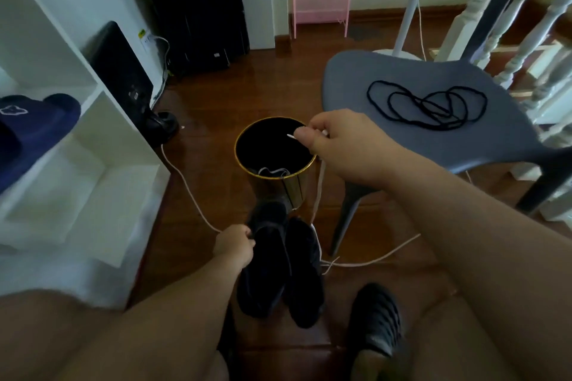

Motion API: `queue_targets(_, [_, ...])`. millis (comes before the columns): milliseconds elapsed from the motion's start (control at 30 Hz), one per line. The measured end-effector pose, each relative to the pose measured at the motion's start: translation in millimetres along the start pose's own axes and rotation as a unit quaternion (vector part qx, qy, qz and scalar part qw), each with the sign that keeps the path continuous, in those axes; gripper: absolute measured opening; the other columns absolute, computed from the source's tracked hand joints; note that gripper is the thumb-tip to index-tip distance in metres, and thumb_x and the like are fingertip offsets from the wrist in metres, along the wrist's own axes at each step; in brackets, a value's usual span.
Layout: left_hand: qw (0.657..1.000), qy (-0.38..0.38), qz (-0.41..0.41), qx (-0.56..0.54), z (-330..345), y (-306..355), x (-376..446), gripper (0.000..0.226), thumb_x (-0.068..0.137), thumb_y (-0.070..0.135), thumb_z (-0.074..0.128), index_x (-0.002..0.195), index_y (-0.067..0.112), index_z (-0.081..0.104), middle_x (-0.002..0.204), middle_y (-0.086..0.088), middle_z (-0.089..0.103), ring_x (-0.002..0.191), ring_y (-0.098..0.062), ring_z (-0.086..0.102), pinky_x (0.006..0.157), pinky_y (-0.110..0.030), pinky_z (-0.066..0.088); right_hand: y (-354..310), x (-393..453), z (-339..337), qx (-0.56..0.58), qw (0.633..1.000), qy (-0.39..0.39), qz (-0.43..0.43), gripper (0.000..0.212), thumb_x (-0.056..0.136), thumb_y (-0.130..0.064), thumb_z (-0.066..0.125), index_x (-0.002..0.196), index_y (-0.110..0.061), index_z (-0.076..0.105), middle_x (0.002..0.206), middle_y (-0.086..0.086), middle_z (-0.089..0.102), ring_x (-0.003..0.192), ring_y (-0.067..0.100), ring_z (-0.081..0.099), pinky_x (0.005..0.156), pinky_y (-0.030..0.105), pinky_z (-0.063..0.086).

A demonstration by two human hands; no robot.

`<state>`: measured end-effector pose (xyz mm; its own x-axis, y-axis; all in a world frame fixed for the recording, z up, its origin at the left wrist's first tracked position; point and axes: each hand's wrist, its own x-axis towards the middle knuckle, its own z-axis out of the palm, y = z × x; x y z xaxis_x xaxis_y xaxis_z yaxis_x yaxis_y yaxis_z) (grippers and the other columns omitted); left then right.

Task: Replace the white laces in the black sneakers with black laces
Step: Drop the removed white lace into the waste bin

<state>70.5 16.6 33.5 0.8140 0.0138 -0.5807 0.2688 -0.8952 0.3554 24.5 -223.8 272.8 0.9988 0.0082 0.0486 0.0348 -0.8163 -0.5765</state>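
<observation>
Two black sneakers stand side by side on the wooden floor, the left sneaker (266, 260) and the right sneaker (305, 272). My left hand (233, 244) grips the left sneaker's side near the tongue. My right hand (337, 141) pinches the tip of a white lace (318, 192) over the rim of a black bin (275, 151); the lace hangs down to the right sneaker. Another white lace (274, 171) lies inside the bin. Black laces (425, 105) lie coiled on the grey chair seat (365, 80).
A white shelf unit (77, 139) with dark blue slippers (34, 130) stands at the left. A thin white cable (185, 182) runs across the floor. My foot in a black sandal (376, 318) is at the lower right. White balusters (532, 49) stand behind the chair.
</observation>
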Motion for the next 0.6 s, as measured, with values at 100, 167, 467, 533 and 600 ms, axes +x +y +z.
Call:
queue_targets(100, [0.999, -0.001, -0.034, -0.004, 31.6, -13.2, 12.7, 0.038, 0.110, 0.017, 0.056, 0.148, 0.016, 0.057, 0.142, -0.013, 0.058, 0.120, -0.034, 0.063, 0.096, -0.041, 0.056, 1.0, 1.6, -1.5, 0.006, 1.000, -0.019, -0.012, 0.046, 0.108, -0.049, 0.050, 0.077, -0.017, 0.060, 0.058, -0.004, 0.048, 0.050, 0.006, 0.046, 0.046, 0.019, 0.035])
queue_targets(167, [0.999, 0.006, -0.051, 0.010, 48.6, -22.4, 17.3, 0.037, 0.110, 0.011, 0.048, 0.145, 0.016, 0.059, 0.139, -0.012, 0.060, 0.115, -0.032, 0.064, 0.097, -0.040, 0.057, 1.4, 4.8, -2.9, 0.020, 0.999, -0.027, -0.020, 0.046, 0.108, -0.048, 0.051, 0.076, -0.016, 0.060, 0.055, -0.007, 0.044, 0.047, 0.006, 0.043, 0.045, 0.018, 0.033])
queue_targets(467, [0.981, -0.096, 0.116, -0.121, 33.1, 43.6, -11.6, 0.085, 0.095, 0.040, 0.073, 0.163, 0.044, 0.022, 0.121, -0.001, 0.067, 0.107, -0.023, 0.068, 0.085, -0.035, 0.056, -16.0, 5.8, -10.4, 0.194, 0.980, -0.053, 0.002, 0.044, 0.108, -0.043, 0.053, 0.075, -0.015, 0.060, 0.063, 0.003, 0.049, 0.060, 0.019, 0.049, 0.062, 0.032, 0.047])
queue_targets(533, [0.956, -0.144, 0.189, -0.173, 23.7, 82.8, -34.3, 0.085, 0.094, 0.047, 0.075, 0.162, 0.046, 0.024, 0.104, 0.004, 0.067, 0.098, -0.015, 0.069, 0.084, -0.030, 0.051, -22.7, 5.1, -17.9, 0.374, 0.925, -0.064, 0.030, 0.044, 0.109, -0.041, 0.053, 0.072, -0.018, 0.058, 0.061, 0.006, 0.047, 0.057, 0.022, 0.046, 0.057, 0.029, 0.048])
queue_targets(600, [0.945, -0.125, 0.267, -0.140, 9.8, 112.1, -53.7, 0.048, 0.103, 0.044, 0.066, 0.146, 0.026, 0.056, 0.095, 0.009, 0.069, 0.092, -0.009, 0.068, 0.086, -0.034, 0.055, -23.1, 6.8, -27.1, 0.479, 0.877, -0.005, 0.038, 0.043, 0.109, -0.041, 0.052, 0.074, -0.019, 0.059, 0.058, 0.003, 0.051, 0.052, 0.017, 0.051, 0.053, 0.027, 0.050])
